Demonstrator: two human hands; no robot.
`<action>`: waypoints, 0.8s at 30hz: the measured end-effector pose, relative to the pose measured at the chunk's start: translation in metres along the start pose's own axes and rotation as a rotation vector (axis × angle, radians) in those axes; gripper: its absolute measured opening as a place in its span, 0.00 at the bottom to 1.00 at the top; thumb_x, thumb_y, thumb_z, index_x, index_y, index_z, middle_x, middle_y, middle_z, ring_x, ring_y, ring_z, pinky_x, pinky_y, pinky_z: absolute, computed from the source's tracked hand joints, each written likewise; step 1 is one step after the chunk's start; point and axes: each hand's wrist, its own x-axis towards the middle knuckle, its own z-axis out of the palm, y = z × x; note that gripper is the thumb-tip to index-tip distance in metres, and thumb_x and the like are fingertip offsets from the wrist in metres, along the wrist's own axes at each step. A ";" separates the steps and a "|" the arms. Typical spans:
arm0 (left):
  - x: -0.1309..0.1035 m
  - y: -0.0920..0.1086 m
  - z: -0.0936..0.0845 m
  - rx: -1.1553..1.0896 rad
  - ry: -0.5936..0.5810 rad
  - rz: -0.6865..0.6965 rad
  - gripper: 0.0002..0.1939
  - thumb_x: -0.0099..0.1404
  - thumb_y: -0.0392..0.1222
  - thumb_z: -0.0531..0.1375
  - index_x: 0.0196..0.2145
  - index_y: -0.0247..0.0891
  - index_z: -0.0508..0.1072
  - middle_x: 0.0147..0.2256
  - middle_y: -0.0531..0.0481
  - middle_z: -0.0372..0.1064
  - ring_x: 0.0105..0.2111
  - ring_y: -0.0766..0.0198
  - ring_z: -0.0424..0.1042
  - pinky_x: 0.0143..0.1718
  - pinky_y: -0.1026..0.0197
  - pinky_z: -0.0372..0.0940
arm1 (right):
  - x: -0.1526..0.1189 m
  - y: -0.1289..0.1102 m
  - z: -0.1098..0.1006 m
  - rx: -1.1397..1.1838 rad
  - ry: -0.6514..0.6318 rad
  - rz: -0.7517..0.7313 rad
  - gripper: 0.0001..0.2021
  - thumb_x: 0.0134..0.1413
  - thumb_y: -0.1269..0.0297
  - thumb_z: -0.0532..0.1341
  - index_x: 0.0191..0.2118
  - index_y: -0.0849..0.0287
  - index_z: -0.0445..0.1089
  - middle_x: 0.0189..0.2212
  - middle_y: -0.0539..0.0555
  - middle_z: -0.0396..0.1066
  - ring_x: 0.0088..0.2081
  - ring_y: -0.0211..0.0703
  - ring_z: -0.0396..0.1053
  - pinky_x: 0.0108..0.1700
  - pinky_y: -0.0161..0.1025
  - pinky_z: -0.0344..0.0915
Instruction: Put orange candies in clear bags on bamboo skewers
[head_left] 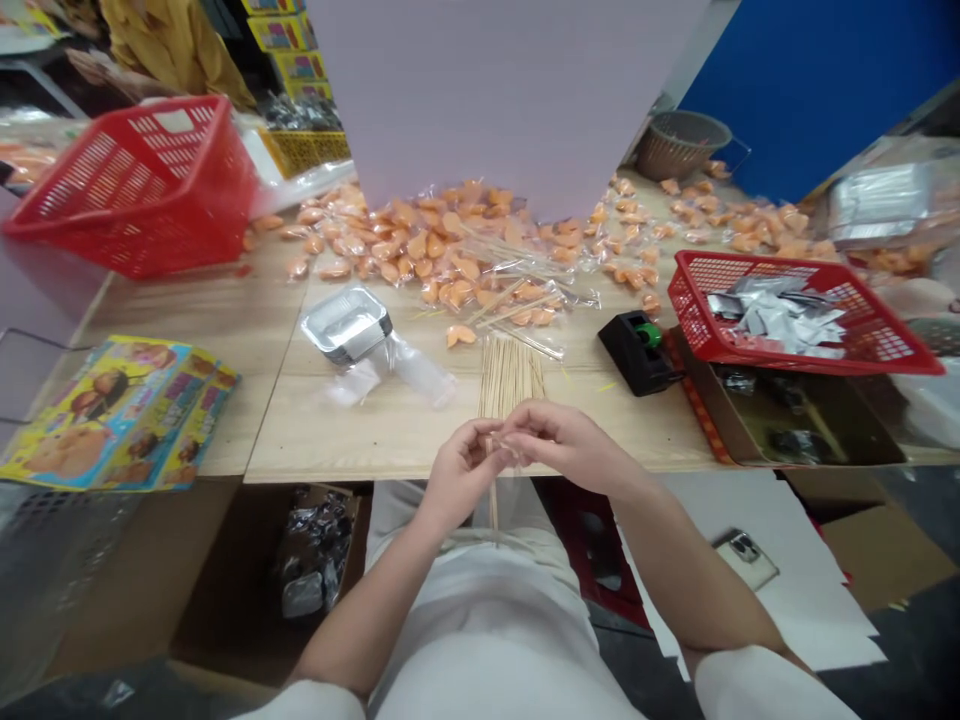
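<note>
My left hand (466, 470) and my right hand (566, 445) meet at the table's front edge, fingertips pinched together on a clear plastic bag (513, 456). Inside or against the bag, thin wooden sticks (493, 505) hang down below my left fingers toward my lap; which of the two I cannot tell. Just beyond my hands lies a row of loose bamboo sticks (510, 372), side by side on the wood. Behind them rests a heap of orange plastic pieces (427, 245) in clear bags, with bagged sticks (517, 300) on top.
Foil trays (349, 325) and a black tape dispenser (639, 352) flank the sticks. Printed boxes (127, 410) lie left, below a tilted red basket (150, 190). A red basket of silvery packets (795, 310) stands right. A phone (747, 558) lies low right. Another person (176, 45) is at the back left.
</note>
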 end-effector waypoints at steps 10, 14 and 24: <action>0.001 0.006 -0.002 0.012 0.157 0.122 0.14 0.59 0.50 0.65 0.35 0.37 0.74 0.32 0.49 0.74 0.31 0.64 0.75 0.35 0.62 0.70 | 0.017 0.006 0.015 -0.036 0.171 0.027 0.10 0.56 0.58 0.59 0.32 0.59 0.70 0.24 0.49 0.70 0.25 0.36 0.65 0.27 0.33 0.61; 0.006 0.003 -0.003 0.013 0.217 0.106 0.13 0.59 0.50 0.65 0.35 0.37 0.75 0.27 0.51 0.73 0.28 0.64 0.74 0.32 0.63 0.70 | 0.010 0.008 0.023 -0.333 0.484 -0.210 0.06 0.57 0.63 0.60 0.39 0.57 0.71 0.31 0.53 0.72 0.32 0.41 0.69 0.34 0.38 0.66; 0.001 -0.004 -0.003 0.361 0.251 0.306 0.07 0.62 0.43 0.62 0.37 0.42 0.81 0.33 0.49 0.74 0.32 0.64 0.71 0.35 0.64 0.68 | -0.004 0.014 0.044 -0.859 0.592 -0.563 0.11 0.61 0.71 0.58 0.47 0.57 0.72 0.34 0.56 0.73 0.39 0.46 0.67 0.44 0.44 0.66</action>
